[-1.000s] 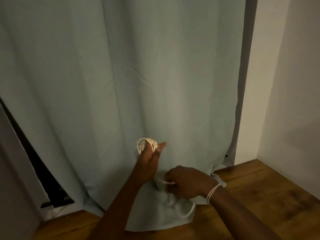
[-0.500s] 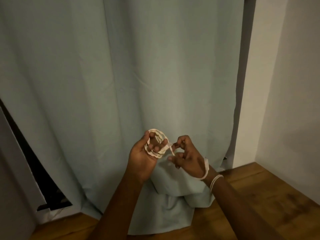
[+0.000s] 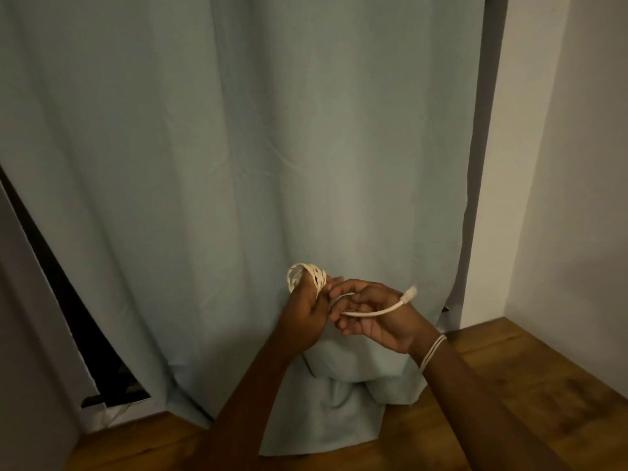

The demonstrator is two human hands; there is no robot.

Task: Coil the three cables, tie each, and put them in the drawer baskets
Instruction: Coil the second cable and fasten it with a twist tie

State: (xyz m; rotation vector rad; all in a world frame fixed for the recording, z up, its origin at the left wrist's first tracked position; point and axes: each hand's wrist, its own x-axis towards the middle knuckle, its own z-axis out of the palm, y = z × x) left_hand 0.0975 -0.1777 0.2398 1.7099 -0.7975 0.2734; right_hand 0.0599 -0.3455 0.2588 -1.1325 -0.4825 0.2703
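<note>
Left hand (image 3: 306, 314) closed around white cable (image 3: 307, 277) coil, loops above fist. Right hand (image 3: 377, 317) pinches loose end, plug (image 3: 410, 292) sticking up right. Both held mid-air before pale curtain (image 3: 238, 164), above wood floor (image 3: 509, 402). Band (image 3: 433, 351) on right wrist.

Pale blue-grey curtain (image 3: 238, 164) hanging full height, hem bunching on wooden floor (image 3: 509, 402). White wall (image 3: 571, 164) standing at right, meeting floor in corner. Dark gap (image 3: 68, 317) showing at curtain's left edge.
</note>
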